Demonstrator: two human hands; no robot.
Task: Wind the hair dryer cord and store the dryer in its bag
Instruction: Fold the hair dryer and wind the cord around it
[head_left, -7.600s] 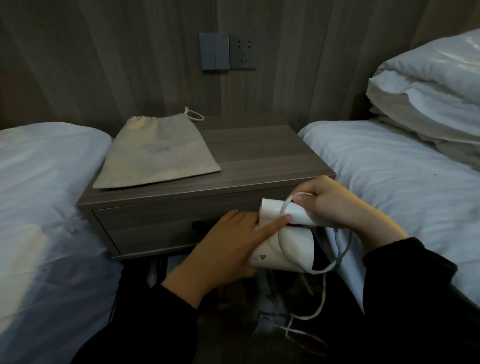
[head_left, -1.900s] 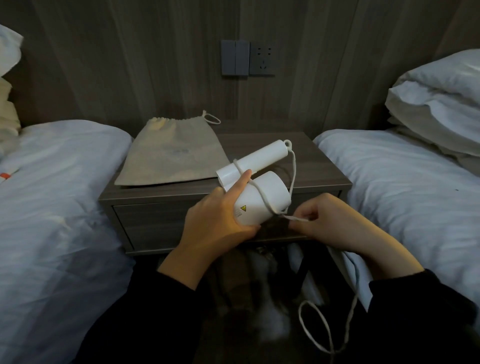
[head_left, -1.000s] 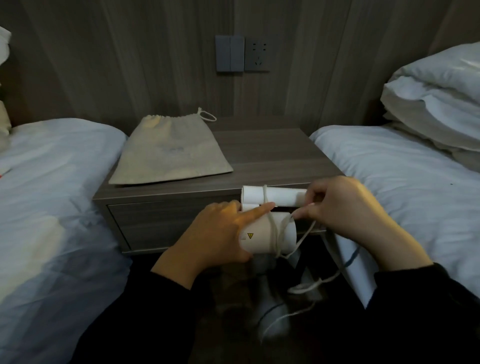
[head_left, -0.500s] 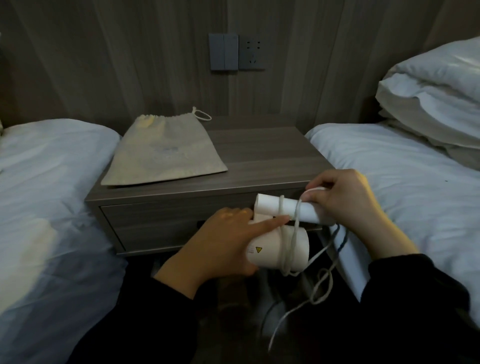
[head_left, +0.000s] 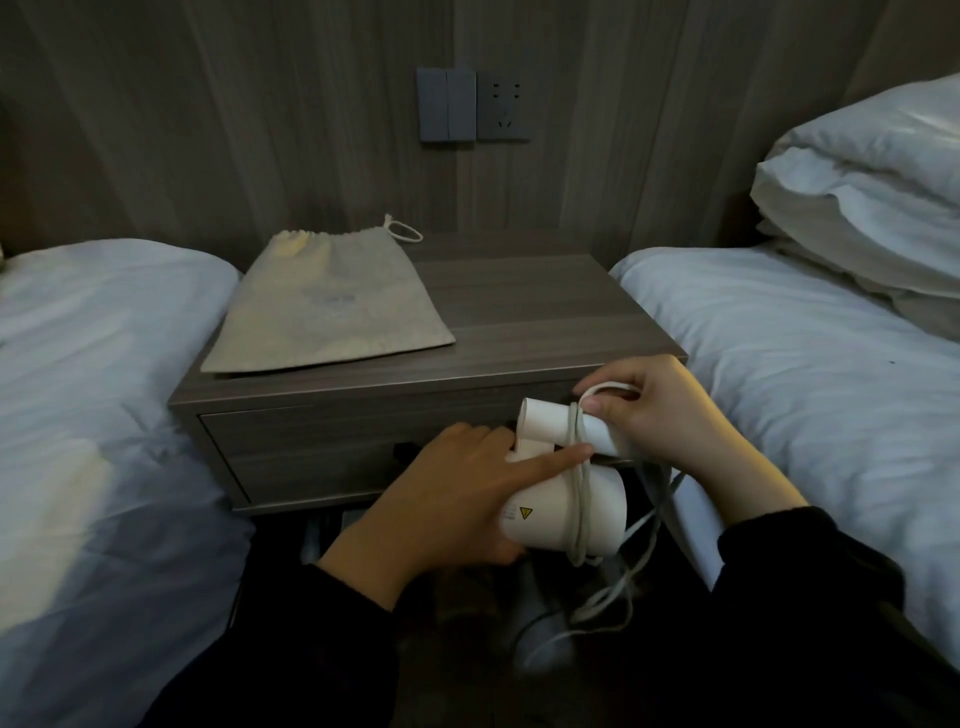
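Head view:

1. Your left hand (head_left: 447, 499) grips the barrel of the dryer (head_left: 550, 514) from the left. The fingers curl under it and the index finger lies straight along the top, its tip pressing the cord (head_left: 581, 519) where the turns cross the barrel.
2. Your right hand (head_left: 660, 415) is curled round the far end of the folded handle. Thumb and fingers pinch a loop of cord against it.
3. The dryer is held in the air in front of the drawer (head_left: 332, 441), below the edge of the surface (head_left: 519, 312). Several turns of cord run round handle and barrel together. The slack hangs in loose loops below your right hand.
4. The bag (head_left: 327, 306) lies flat on the left half of the surface, drawstring end toward the wall, well apart from both hands.
5. A bed (head_left: 78, 364) stands on each side of the surface.
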